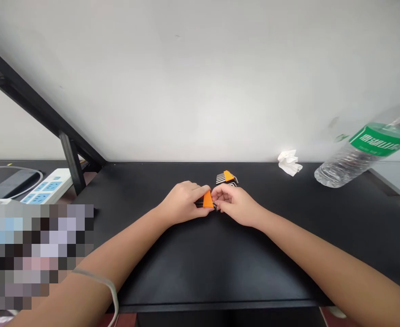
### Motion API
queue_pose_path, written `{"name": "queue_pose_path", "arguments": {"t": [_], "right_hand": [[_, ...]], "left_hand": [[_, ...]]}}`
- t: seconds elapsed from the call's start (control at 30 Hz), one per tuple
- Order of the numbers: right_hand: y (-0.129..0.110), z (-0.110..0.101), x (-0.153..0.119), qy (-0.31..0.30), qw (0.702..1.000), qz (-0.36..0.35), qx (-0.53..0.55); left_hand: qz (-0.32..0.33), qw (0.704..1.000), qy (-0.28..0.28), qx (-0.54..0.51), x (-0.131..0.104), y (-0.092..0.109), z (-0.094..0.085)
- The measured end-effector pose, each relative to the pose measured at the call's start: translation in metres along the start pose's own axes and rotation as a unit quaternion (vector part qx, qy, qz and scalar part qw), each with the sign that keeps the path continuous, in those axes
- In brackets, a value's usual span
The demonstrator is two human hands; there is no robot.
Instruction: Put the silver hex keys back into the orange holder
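My left hand point(186, 202) is closed round an orange hex key holder point(207, 200), held just above or on the black table. Dark keys stick out on either side of the holder. The thumb and fingers of my right hand point(237, 204) pinch at the short bent ends of the keys point(215, 206) on the holder's right side. Which key they grip is hidden. Just behind my right hand lies a second hex key set point(227, 176), with silver keys in an orange holder.
A crumpled white tissue point(289, 162) and a clear plastic bottle with a green label point(360, 150) stand at the back right of the black table point(172, 268). To the left are a black metal frame point(72, 159), a power strip point(46, 187), a phone point(11, 182) and a cable point(113, 290).
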State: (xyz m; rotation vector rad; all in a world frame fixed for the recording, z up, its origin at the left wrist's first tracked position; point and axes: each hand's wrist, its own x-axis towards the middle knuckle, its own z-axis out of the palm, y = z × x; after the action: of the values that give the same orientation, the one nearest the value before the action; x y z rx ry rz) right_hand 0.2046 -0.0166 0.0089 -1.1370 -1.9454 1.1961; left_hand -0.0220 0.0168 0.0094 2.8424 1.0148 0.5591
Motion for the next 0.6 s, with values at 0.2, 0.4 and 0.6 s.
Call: {"name": "queue_pose_path", "arguments": {"t": [0.2,0.4,0.6], "right_hand": [[0.024,-0.037,0.004,0.087,0.941,-0.059,-0.322],[0.038,-0.048,0.006,0.053,0.904,-0.067,-0.419],[0.036,-0.044,0.010,0.047,0.881,-0.081,-0.464]], "left_hand": [[-0.051,0.999,-0.014,-0.005,-0.002,-0.008,-0.002],[-0.081,0.996,-0.032,-0.034,-0.001,-0.012,-0.004],[-0.079,0.995,-0.032,-0.045,0.000,-0.013,-0.003]]}}
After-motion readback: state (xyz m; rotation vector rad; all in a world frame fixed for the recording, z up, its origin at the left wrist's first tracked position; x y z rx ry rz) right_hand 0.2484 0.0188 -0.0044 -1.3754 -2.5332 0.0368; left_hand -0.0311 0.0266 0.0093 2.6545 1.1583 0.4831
